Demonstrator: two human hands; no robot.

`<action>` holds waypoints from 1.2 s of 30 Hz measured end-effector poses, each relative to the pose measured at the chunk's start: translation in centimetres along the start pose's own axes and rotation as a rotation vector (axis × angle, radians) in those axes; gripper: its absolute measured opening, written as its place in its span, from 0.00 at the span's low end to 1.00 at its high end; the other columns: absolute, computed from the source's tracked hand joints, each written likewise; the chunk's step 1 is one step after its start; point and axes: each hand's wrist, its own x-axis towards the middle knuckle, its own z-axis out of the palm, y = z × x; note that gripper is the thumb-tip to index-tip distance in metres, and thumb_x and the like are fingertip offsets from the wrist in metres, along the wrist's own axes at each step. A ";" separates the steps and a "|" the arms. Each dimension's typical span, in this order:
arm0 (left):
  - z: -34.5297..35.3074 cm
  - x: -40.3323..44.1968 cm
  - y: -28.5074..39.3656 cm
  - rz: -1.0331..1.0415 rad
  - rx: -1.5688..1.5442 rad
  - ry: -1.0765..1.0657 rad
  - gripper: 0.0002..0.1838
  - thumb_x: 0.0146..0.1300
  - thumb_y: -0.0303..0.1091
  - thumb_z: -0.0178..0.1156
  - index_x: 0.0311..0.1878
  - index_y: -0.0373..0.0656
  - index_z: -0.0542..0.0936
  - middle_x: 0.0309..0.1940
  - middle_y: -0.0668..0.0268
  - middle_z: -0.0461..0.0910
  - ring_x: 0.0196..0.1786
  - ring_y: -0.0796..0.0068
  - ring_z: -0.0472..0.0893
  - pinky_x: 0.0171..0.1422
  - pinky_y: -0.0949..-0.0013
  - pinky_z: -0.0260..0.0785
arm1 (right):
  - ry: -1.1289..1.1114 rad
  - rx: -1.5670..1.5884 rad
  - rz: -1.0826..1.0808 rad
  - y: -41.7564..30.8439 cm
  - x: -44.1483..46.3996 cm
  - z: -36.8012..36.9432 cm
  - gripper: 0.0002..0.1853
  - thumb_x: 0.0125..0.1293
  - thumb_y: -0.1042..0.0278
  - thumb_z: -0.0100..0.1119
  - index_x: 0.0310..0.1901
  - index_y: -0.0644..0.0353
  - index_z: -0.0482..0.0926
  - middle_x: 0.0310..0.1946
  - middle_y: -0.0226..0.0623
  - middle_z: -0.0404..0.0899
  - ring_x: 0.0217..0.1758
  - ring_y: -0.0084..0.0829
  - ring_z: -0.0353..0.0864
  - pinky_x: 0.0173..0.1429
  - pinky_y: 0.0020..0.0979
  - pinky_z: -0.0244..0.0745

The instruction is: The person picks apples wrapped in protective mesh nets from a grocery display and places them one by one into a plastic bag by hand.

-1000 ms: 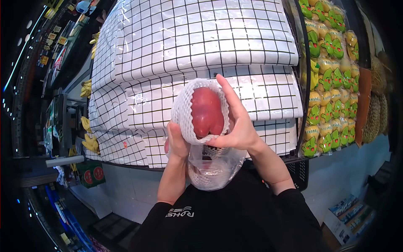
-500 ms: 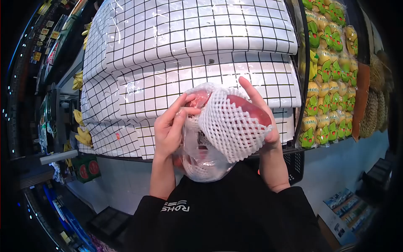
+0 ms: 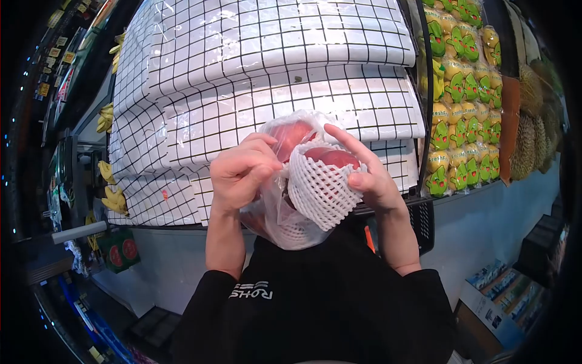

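My left hand (image 3: 241,176) is closed, its fingers pinching the edge of a clear plastic bag (image 3: 292,233). Inside the bag another red fruit (image 3: 294,136) shows through the film, with white netting visible lower down. My right hand (image 3: 376,179) grips a smooth red fruit (image 3: 333,158) partly covered by a white foam net sleeve (image 3: 324,193); the thumb presses on its near right side and the index finger reaches up behind. This netted fruit is tilted against the bag's opening. Whether it is an apple or another kind, I cannot tell.
A sloping, stepped display under a white checked cloth (image 3: 242,91) lies ahead. Packs of yellow fruit (image 3: 464,124) line the right, with durians (image 3: 527,145) beyond. Bananas (image 3: 115,200) hang at the left edge. A black crate (image 3: 422,227) sits low at the right.
My right hand has moved left with the netted fruit, closer to my left hand and the bag. More of the other red fruit now shows behind it. The view has shifted slightly.
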 end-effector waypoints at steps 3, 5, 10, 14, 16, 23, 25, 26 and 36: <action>-0.8 1.1 1.3 -0.021 0.116 -0.276 0.05 0.62 0.30 0.64 0.31 0.39 0.83 0.20 0.68 0.79 0.25 0.72 0.75 0.51 0.62 0.70 | 0.025 -0.056 -0.055 0.6 0.0 0.6 0.48 0.54 0.57 0.68 0.72 0.69 0.56 0.68 0.50 0.63 0.71 0.36 0.63 0.74 0.34 0.55; -1.3 1.4 2.0 -0.020 0.184 -0.416 0.05 0.61 0.30 0.65 0.31 0.40 0.84 0.19 0.69 0.78 0.23 0.72 0.74 0.48 0.64 0.70 | 0.053 -0.089 -0.067 0.6 0.0 0.9 0.47 0.55 0.57 0.68 0.72 0.70 0.56 0.66 0.50 0.65 0.69 0.35 0.65 0.72 0.34 0.57; -2.1 1.2 2.9 -0.013 0.496 -0.572 0.07 0.59 0.38 0.68 0.32 0.45 0.84 0.17 0.70 0.76 0.19 0.68 0.72 0.34 0.67 0.67 | 0.085 -0.131 -0.069 0.5 -0.2 2.1 0.45 0.57 0.59 0.67 0.72 0.71 0.56 0.64 0.50 0.66 0.66 0.34 0.68 0.69 0.32 0.62; -3.0 0.9 4.5 0.061 0.667 -0.682 0.10 0.59 0.41 0.67 0.32 0.45 0.84 0.16 0.68 0.76 0.17 0.65 0.72 0.26 0.67 0.65 | 0.170 -0.184 -0.063 0.5 -0.2 2.8 0.47 0.56 0.55 0.67 0.72 0.70 0.56 0.62 0.49 0.70 0.64 0.34 0.72 0.68 0.33 0.64; -3.0 0.6 5.1 0.036 0.717 -0.710 0.11 0.55 0.41 0.70 0.32 0.44 0.84 0.16 0.69 0.75 0.17 0.67 0.73 0.24 0.67 0.63 | 0.212 -0.199 -0.046 0.4 -0.3 3.2 0.49 0.53 0.52 0.66 0.72 0.69 0.56 0.59 0.48 0.73 0.62 0.33 0.74 0.68 0.33 0.65; -2.0 -0.5 7.9 0.345 0.627 -0.763 0.16 0.52 0.40 0.72 0.21 0.47 0.72 0.14 0.73 0.64 0.16 0.75 0.68 0.21 0.70 0.56 | 0.212 -0.472 -0.105 -1.1 -1.4 6.1 0.47 0.52 0.61 0.73 0.70 0.70 0.59 0.61 0.49 0.71 0.63 0.32 0.72 0.66 0.32 0.67; -0.6 -0.5 8.7 0.503 0.556 -0.707 0.19 0.53 0.36 0.70 0.18 0.46 0.68 0.16 0.73 0.61 0.19 0.80 0.68 0.22 0.73 0.56 | 0.213 -0.678 -0.207 -1.1 -1.5 7.5 0.49 0.45 0.59 0.77 0.68 0.68 0.63 0.60 0.51 0.72 0.61 0.37 0.75 0.64 0.34 0.70; -0.1 -0.8 8.6 0.571 0.542 -0.675 0.20 0.53 0.36 0.70 0.17 0.47 0.67 0.16 0.74 0.62 0.19 0.81 0.68 0.22 0.74 0.55 | 0.218 -0.680 -0.210 -1.0 -1.5 7.9 0.49 0.45 0.59 0.77 0.68 0.68 0.63 0.60 0.51 0.72 0.61 0.37 0.75 0.64 0.34 0.70; 1.0 -1.5 9.9 0.706 0.530 -0.629 0.21 0.54 0.33 0.69 0.16 0.48 0.64 0.16 0.74 0.61 0.18 0.81 0.66 0.21 0.76 0.52 | -0.087 -1.579 -0.630 -1.6 -1.9 10.8 0.49 0.35 0.61 0.78 0.63 0.63 0.67 0.52 0.51 0.70 0.51 0.50 0.74 0.52 0.42 0.76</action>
